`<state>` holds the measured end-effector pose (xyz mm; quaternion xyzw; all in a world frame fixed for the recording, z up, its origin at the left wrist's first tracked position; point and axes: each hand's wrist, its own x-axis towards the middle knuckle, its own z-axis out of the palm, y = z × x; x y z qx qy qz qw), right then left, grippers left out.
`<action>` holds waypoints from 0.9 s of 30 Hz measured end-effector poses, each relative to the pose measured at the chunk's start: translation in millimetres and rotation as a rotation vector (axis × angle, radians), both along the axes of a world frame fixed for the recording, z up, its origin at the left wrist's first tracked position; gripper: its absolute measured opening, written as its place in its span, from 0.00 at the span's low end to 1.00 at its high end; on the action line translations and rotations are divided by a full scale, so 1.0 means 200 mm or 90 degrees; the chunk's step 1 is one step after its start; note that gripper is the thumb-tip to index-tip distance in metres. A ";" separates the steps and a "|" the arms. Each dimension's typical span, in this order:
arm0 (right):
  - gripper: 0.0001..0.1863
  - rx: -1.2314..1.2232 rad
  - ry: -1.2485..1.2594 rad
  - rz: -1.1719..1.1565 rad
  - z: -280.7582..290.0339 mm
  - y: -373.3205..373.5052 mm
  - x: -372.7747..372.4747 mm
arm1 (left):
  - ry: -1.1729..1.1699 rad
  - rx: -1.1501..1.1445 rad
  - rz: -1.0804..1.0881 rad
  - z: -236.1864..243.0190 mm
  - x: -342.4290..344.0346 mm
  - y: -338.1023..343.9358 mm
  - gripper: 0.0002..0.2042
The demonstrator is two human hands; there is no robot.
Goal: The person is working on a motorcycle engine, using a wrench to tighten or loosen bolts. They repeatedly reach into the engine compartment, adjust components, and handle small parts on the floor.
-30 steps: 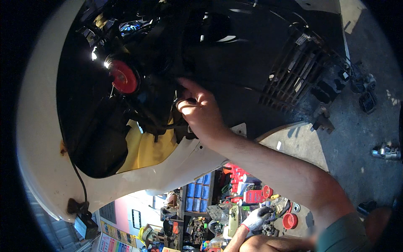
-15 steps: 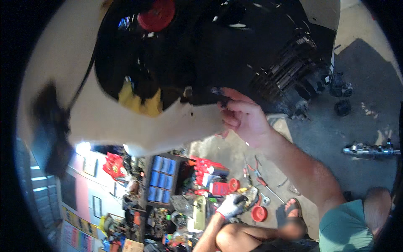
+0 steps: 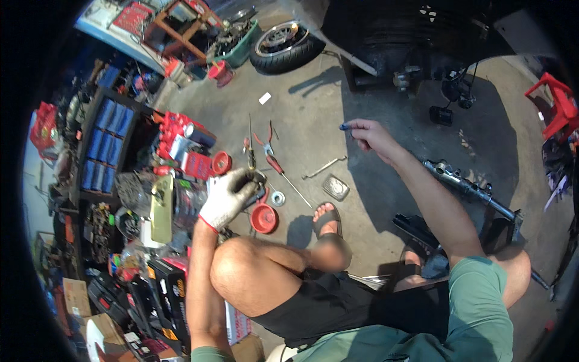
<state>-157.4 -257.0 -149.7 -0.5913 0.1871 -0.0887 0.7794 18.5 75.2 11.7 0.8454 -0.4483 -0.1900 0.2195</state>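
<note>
Head view. The bare right hand [image 3: 379, 142] pinches a small blue piece [image 3: 345, 127] between thumb and fingertips, above the concrete floor [image 3: 301, 130]. The left hand [image 3: 223, 202], in a white glove, has its fingers curled near a red dish [image 3: 264, 223]; whether they grip anything cannot be told. Between the hands lie pliers [image 3: 268, 149], a screwdriver [image 3: 275, 164] and a spanner [image 3: 324, 168].
</note>
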 end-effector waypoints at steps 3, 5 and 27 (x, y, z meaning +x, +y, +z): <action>0.21 -0.206 0.165 0.048 -0.33 0.06 -0.04 | 0.071 -0.009 -0.022 0.00 0.02 0.01 0.12; 0.23 -0.285 0.228 0.104 -0.45 0.14 -0.07 | 0.121 -0.007 -0.005 0.00 0.04 0.02 0.13; 0.22 -0.857 0.131 0.112 -0.84 0.57 -0.06 | 0.297 -0.135 -0.020 -0.03 0.07 0.02 0.12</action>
